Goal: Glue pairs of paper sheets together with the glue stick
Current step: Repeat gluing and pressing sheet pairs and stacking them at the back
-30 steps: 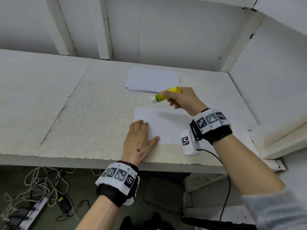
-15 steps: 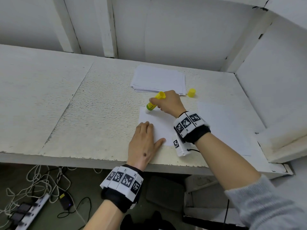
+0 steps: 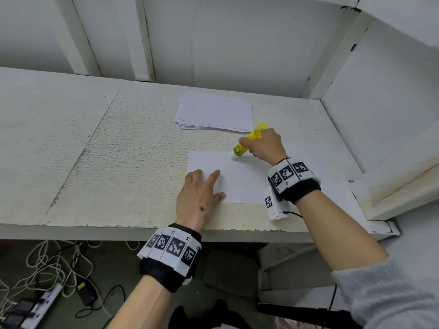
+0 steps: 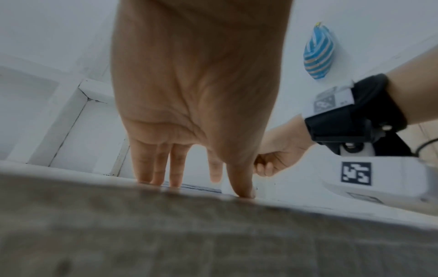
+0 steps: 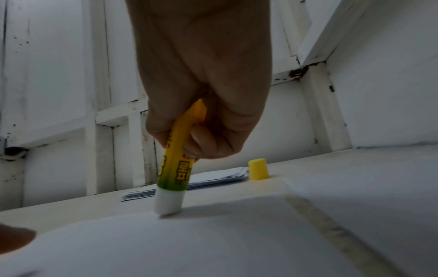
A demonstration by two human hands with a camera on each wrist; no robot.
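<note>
Glue stick [image 3: 242, 148] gripped by right hand [image 3: 263, 146] at sheet [image 3: 237, 176] edge — left hand [image 3: 199, 198] flat.

I am at a white bench [image 3: 99, 148] with a rough, pebbled top and chipped paint along its near edge. Behind it stands a white panelled wall [image 3: 237, 43] with upright battens, and a second white panel [image 3: 380, 91] closes in my right side. Under the bench the floor [image 3: 111, 269] is dark, with tangled pale cables [image 3: 47, 264] and a power strip [image 3: 35, 307] at my lower left.
</note>
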